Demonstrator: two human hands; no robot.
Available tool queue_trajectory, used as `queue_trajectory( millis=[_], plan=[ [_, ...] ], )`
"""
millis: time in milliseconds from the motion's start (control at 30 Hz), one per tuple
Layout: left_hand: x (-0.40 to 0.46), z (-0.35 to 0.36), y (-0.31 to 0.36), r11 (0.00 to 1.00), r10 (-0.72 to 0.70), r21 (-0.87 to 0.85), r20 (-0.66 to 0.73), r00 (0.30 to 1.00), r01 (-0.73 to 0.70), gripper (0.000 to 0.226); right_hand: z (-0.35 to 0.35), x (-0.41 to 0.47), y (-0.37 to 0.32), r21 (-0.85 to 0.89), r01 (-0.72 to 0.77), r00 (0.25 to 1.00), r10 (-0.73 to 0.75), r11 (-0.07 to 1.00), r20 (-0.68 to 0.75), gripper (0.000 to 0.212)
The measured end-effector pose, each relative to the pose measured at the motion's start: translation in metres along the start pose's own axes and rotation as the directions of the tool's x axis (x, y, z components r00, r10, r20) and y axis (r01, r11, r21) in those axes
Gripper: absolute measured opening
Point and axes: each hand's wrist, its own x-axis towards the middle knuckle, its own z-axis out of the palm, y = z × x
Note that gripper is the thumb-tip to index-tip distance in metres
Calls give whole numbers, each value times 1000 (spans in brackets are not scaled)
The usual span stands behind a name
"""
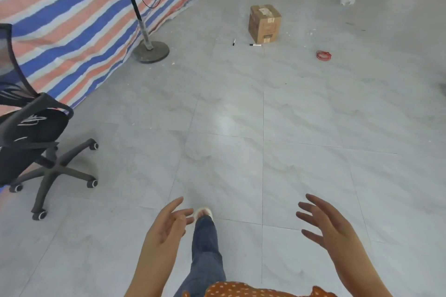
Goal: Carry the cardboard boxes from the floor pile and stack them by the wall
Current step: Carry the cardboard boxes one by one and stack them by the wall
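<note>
One small brown cardboard box (265,23) with tape and a barcode label stands alone on the grey tiled floor, far ahead of me. My left hand (167,225) and my right hand (324,223) are held out low in front of my body, palms facing each other, fingers spread, holding nothing. Both hands are well short of the box. My leg in jeans and a light shoe (204,212) steps forward between them.
A black office chair (36,142) stands at the left. A standing fan (150,49) rests by a striped tarp (72,19) along the left. Two markers (255,44), a red coil (324,55) and crumpled white scrap (347,0) lie near the box.
</note>
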Motion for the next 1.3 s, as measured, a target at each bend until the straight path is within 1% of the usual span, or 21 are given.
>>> queue_trajectory(
  millis=[100,233,400,533,633,767,867,1000,1100,1200,1300],
  plan=[
    [83,-1,38,999,32,21,41,999,-32,25,32,63,-31,47,11,999,-9,999,-52,24],
    [182,-8,102,997,82,2,41,996,-82,27,73,140,-85,94,47,996,-39,994,-82,25],
    [280,18,144,998,66,8,101,993,-67,28,86,216,-120,95,82,987,-67,992,-149,26],
    [347,65,166,997,46,47,165,985,-54,28,73,285,-131,135,44,970,-10,990,-244,24],
    [401,114,191,995,71,55,147,987,-80,29,54,351,-152,129,32,970,0,991,-242,24],
    [464,190,235,990,136,31,103,985,-140,29,10,445,-202,81,91,977,-73,993,-202,28],
    [503,249,270,984,177,11,121,977,-180,31,-22,509,-243,50,141,970,-127,989,-208,31],
    [551,310,297,987,152,27,189,970,-159,37,-47,582,-275,38,110,979,-101,993,-177,30],
    [594,341,314,991,112,48,174,978,-122,37,-54,633,-288,25,72,986,-67,997,-152,31],
    [640,362,324,997,72,29,152,986,-77,39,-56,679,-298,8,30,989,-29,1000,-145,30],
    [703,392,346,997,69,32,133,989,-73,33,-54,744,-318,4,37,984,-36,999,-176,30]
  ],
)
